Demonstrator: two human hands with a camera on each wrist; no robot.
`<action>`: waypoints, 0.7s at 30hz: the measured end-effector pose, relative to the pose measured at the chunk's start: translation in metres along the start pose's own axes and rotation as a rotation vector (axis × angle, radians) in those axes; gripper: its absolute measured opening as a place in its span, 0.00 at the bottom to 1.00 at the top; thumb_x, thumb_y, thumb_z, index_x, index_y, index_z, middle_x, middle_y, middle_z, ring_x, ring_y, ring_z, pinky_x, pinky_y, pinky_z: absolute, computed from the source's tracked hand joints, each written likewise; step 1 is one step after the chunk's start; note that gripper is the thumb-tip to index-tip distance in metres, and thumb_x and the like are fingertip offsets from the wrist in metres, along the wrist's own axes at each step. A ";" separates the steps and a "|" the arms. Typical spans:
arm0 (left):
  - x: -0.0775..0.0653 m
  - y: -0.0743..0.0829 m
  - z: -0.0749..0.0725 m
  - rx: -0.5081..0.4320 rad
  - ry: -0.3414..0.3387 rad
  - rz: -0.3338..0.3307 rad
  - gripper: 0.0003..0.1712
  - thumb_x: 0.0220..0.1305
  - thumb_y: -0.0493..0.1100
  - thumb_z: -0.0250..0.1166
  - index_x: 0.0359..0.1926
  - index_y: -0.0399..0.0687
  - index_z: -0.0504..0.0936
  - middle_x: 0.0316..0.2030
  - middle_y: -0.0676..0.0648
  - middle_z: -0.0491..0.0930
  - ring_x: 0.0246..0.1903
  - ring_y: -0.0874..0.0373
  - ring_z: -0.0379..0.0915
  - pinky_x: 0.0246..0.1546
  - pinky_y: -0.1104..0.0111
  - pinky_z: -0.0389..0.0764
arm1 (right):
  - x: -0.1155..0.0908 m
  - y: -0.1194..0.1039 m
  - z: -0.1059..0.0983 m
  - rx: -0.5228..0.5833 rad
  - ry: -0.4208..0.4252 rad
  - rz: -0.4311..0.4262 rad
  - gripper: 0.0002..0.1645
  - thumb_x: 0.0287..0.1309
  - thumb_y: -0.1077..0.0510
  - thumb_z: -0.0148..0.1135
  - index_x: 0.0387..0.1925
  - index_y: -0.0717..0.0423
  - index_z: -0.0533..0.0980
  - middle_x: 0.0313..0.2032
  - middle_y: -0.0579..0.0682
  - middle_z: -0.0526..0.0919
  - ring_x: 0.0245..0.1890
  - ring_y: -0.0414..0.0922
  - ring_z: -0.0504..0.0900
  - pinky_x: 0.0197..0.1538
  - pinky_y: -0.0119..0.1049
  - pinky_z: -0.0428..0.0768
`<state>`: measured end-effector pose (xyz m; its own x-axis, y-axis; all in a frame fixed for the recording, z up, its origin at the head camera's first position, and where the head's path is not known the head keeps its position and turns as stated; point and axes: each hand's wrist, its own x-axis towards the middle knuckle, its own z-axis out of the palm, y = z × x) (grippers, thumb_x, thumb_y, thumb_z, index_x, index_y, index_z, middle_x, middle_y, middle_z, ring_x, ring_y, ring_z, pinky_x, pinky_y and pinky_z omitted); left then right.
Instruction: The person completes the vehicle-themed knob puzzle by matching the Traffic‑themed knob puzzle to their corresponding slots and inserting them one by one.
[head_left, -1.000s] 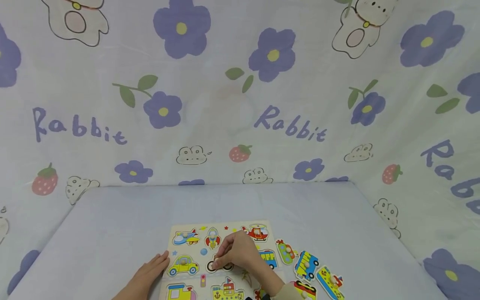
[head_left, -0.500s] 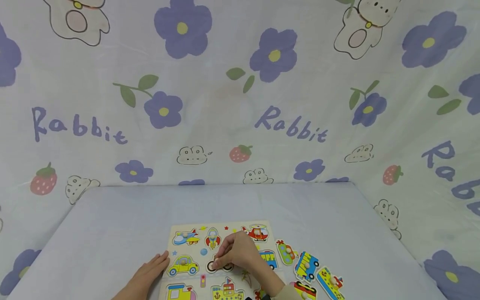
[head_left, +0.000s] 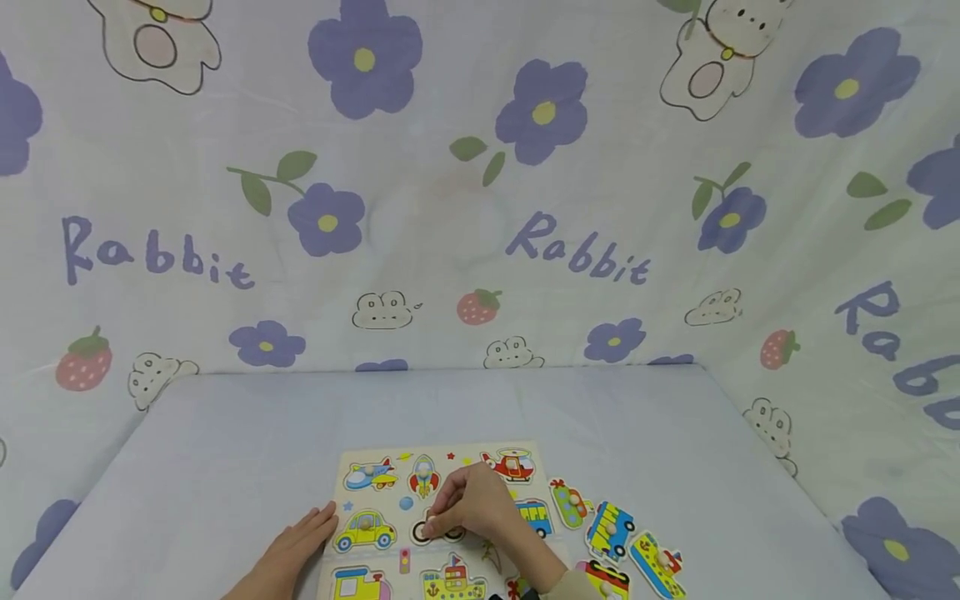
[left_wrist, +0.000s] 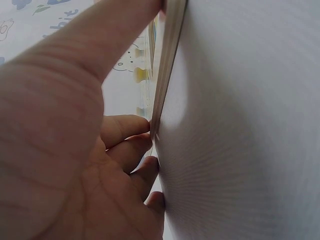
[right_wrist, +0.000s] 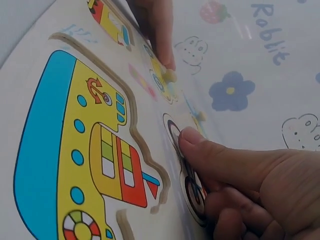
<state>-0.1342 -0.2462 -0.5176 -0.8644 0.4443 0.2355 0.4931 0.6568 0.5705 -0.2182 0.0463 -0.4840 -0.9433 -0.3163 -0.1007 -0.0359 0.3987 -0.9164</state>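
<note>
A wooden puzzle board (head_left: 438,450) with vehicle pictures lies on the table. In the head view my left hand (head_left: 292,550) lies along the board's left side. The left wrist view has its fingertips (left_wrist: 146,125) right at the board's edge (left_wrist: 167,65). My right hand (head_left: 476,504) is over the middle of the board, thumb and fingers pinching a puzzle piece with two black-rimmed wheels (head_left: 422,531), its upper part hidden by the fingers. In the right wrist view, this piece (right_wrist: 192,192) lies at the board surface under the thumb. The boat recess (right_wrist: 95,155) shows close by.
Airplane (head_left: 370,475), rocket (head_left: 424,477), car (head_left: 365,531) and helicopter (head_left: 512,465) pieces with knobs sit in the board. Right of it lie loose pieces: a green one (head_left: 568,504), a bus (head_left: 611,531), a boat (head_left: 657,564) and a red-yellow one (head_left: 606,577). A patterned cloth (head_left: 442,250) stands behind.
</note>
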 end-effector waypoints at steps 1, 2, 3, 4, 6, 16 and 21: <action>0.000 0.000 0.000 -0.001 0.000 0.001 0.61 0.42 0.64 0.78 0.67 0.28 0.65 0.67 0.30 0.63 0.64 0.26 0.56 0.56 0.30 0.59 | 0.000 0.000 -0.001 0.018 -0.010 -0.006 0.16 0.32 0.62 0.85 0.22 0.58 0.82 0.21 0.48 0.85 0.21 0.43 0.81 0.22 0.31 0.72; 0.000 -0.001 0.000 -0.003 0.001 0.001 0.61 0.42 0.64 0.78 0.67 0.28 0.65 0.67 0.30 0.63 0.64 0.26 0.56 0.56 0.30 0.58 | 0.000 0.001 -0.002 0.038 -0.022 -0.013 0.16 0.33 0.63 0.85 0.23 0.59 0.82 0.22 0.49 0.85 0.22 0.43 0.81 0.23 0.31 0.73; 0.000 -0.002 0.000 0.001 0.000 0.001 0.61 0.42 0.64 0.78 0.67 0.28 0.65 0.67 0.31 0.63 0.64 0.26 0.56 0.56 0.30 0.58 | 0.000 0.002 -0.003 0.056 -0.039 -0.024 0.15 0.34 0.63 0.84 0.24 0.59 0.82 0.23 0.50 0.85 0.22 0.43 0.81 0.23 0.31 0.73; 0.000 -0.002 0.000 0.006 -0.001 0.000 0.61 0.42 0.64 0.78 0.67 0.28 0.65 0.68 0.31 0.63 0.64 0.27 0.56 0.56 0.31 0.59 | -0.001 0.004 -0.004 0.078 -0.058 -0.034 0.15 0.36 0.63 0.83 0.26 0.60 0.83 0.24 0.51 0.86 0.23 0.44 0.82 0.25 0.31 0.74; 0.000 -0.003 0.001 0.011 -0.004 -0.005 0.61 0.43 0.64 0.78 0.67 0.29 0.65 0.68 0.32 0.63 0.64 0.27 0.56 0.56 0.31 0.58 | -0.003 0.007 -0.009 0.091 -0.095 -0.060 0.13 0.39 0.62 0.82 0.28 0.58 0.85 0.28 0.50 0.86 0.25 0.44 0.82 0.26 0.31 0.74; -0.001 -0.007 0.001 0.067 -0.001 0.010 0.62 0.42 0.68 0.76 0.68 0.30 0.65 0.68 0.34 0.64 0.64 0.30 0.58 0.56 0.33 0.62 | -0.046 0.016 -0.082 0.084 -0.223 -0.201 0.10 0.55 0.59 0.73 0.40 0.55 0.86 0.40 0.53 0.86 0.35 0.50 0.83 0.35 0.33 0.80; 0.001 -0.006 -0.005 0.062 -0.017 0.038 0.63 0.42 0.66 0.77 0.67 0.27 0.65 0.67 0.30 0.64 0.63 0.27 0.58 0.55 0.32 0.63 | -0.072 0.039 -0.139 0.086 -0.203 -0.137 0.13 0.55 0.61 0.72 0.43 0.61 0.85 0.43 0.59 0.85 0.40 0.56 0.83 0.43 0.35 0.82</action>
<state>-0.1390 -0.2529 -0.5169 -0.8437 0.4790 0.2425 0.5307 0.6759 0.5114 -0.1973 0.2041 -0.4589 -0.8456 -0.5322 -0.0415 -0.1222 0.2687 -0.9554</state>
